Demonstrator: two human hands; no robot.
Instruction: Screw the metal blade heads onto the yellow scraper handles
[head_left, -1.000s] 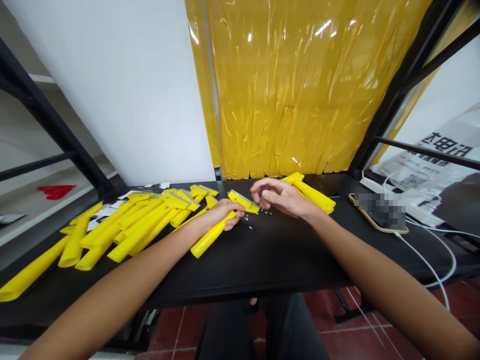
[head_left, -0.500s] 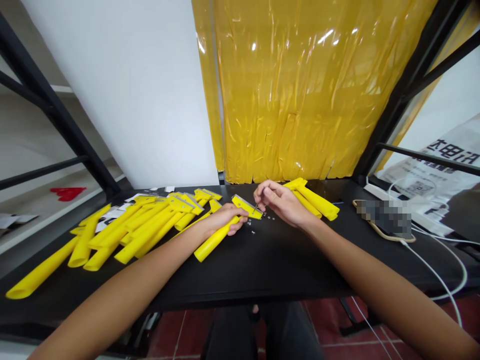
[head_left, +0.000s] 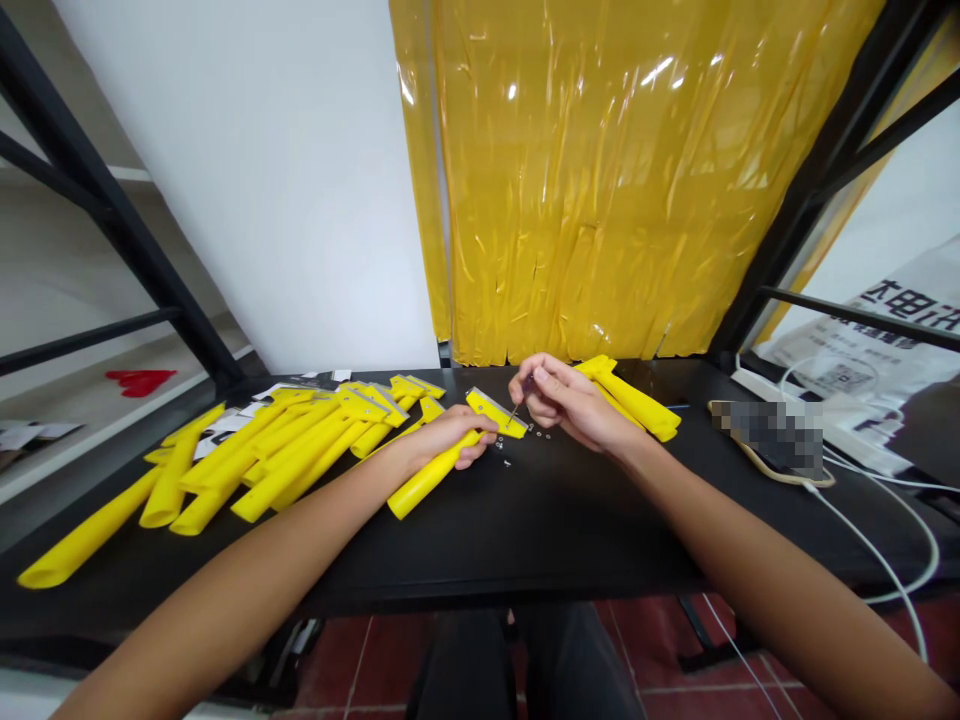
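My left hand (head_left: 448, 436) is closed around a yellow scraper (head_left: 427, 482), which lies low over the black table with its wide head pointing away to the right. In my right hand (head_left: 559, 398) a small screwdriver (head_left: 515, 412) is pinched; its thin shaft slants down to the scraper's head, and most of its handle is hidden by the fingers. Several tiny screws or nuts (head_left: 540, 433) lie scattered beside the head. To the left is a pile of yellow scrapers (head_left: 300, 450) with metal-edged heads. A few more yellow scrapers (head_left: 637, 400) rest behind my right hand.
A phone (head_left: 772, 445) with a white cable (head_left: 870, 545) lies at the right of the black table (head_left: 525, 545), by a white power strip (head_left: 862, 435). Black frame posts (head_left: 172, 300) stand at both sides. A yellow plastic sheet (head_left: 615, 180) hangs behind.
Both hands keep nearly the same place, with the screwdriver still at the scraper's head. The right hand's fingers have shifted slightly around the handle. The view has moved a little.
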